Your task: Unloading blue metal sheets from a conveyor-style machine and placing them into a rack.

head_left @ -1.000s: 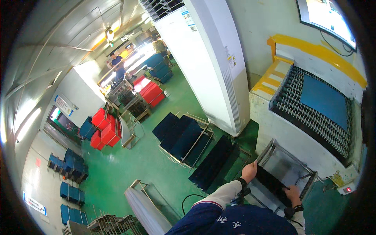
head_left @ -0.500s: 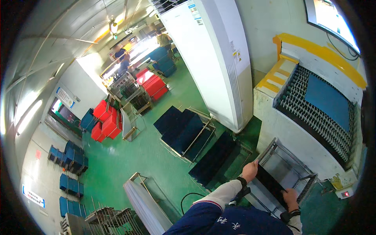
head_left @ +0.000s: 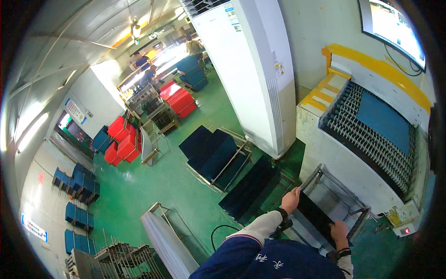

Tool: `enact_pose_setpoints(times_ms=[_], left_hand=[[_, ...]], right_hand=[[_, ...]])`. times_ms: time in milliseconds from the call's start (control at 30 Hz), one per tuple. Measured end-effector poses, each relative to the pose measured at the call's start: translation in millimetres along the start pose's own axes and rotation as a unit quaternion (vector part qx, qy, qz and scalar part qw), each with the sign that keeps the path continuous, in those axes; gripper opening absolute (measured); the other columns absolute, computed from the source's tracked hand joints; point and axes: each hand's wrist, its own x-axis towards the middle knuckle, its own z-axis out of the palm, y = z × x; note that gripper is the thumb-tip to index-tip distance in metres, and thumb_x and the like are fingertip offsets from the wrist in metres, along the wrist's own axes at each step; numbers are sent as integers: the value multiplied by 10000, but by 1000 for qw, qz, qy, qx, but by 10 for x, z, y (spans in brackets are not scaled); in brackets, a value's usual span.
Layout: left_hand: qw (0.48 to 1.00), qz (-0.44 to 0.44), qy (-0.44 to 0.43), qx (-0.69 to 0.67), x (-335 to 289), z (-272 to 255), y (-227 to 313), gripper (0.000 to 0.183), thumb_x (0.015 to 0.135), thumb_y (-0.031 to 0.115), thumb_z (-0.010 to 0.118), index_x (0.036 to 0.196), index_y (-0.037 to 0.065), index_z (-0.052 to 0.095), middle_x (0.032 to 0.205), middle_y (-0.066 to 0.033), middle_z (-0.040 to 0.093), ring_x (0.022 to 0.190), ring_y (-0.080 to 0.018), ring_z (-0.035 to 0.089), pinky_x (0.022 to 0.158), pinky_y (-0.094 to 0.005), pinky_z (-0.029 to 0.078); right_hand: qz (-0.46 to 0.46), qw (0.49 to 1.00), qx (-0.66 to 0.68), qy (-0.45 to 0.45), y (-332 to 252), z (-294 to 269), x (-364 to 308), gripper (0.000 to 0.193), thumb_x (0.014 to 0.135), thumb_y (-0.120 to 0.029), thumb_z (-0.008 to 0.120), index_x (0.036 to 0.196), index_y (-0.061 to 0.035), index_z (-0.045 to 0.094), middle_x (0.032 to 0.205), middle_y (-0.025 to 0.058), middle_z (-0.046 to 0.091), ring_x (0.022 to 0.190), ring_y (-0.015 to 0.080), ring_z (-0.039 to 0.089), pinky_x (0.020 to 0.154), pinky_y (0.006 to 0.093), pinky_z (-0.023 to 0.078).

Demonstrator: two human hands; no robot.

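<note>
A dark, thin rectangular panel (head_left: 314, 215) is held level by its two ends. My left hand (head_left: 291, 201) closes around its far-left end, and my right hand (head_left: 339, 231) grips the near-right end. Under and beyond the panel stands a metal-framed rack (head_left: 331, 200) with toothed slots along its sides. I cannot tell whether the panel's edges touch those slots. Dark panels (head_left: 248, 188) fill another rack just left of my left hand.
A machine with a roller conveyor (head_left: 371, 132) bears a blue panel (head_left: 386, 122) at right. A tall white air conditioner (head_left: 246, 69) rises behind. More dark panels (head_left: 216, 156), red bins (head_left: 126, 139) and an upright pale board (head_left: 168, 244) stand on the green floor. Two people work far off.
The whole view has shifted slightly. Both hands keep their grip on the dark panel, which stays over the rack with little visible movement.
</note>
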Motion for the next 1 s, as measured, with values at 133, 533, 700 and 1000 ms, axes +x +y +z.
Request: enact_pose_setpoints(times_ms=[133,533,700,1000], left_hand=[[999,-11,-14,-34,5,-31,9,535,1035,482,348,1289,82,599,1132,-246,668,1086,-420,616,927,-490,475],[997,-41,-49,-43,228,51,-157,616,1014,542,375,1151,17,667,1087,-256,674,1077,-430,619,921,-464,477],[999,-22,-25,-4,284,92,-195,598,1011,538,366,1038,48,707,983,-247,688,976,-449,640,861,-498,491],[992,-28,-59,106,299,104,71,638,1011,541,354,913,28,721,902,-245,692,900,-450,646,787,-529,498]], right_hand=[[1,1000,4,-5,-2,-33,7,326,827,-360,702,803,-35,685,838,222,663,866,447,621,758,538,479],[-53,996,-16,67,-493,-1191,-158,289,784,-302,707,737,-22,655,755,212,635,760,429,621,671,525,464],[-72,987,32,143,-496,-1998,-221,323,787,-297,712,700,-8,599,689,213,587,713,437,581,628,527,413],[136,758,534,347,512,-2064,42,134,884,-166,719,879,-35,693,817,40,670,747,175,596,665,341,445]])
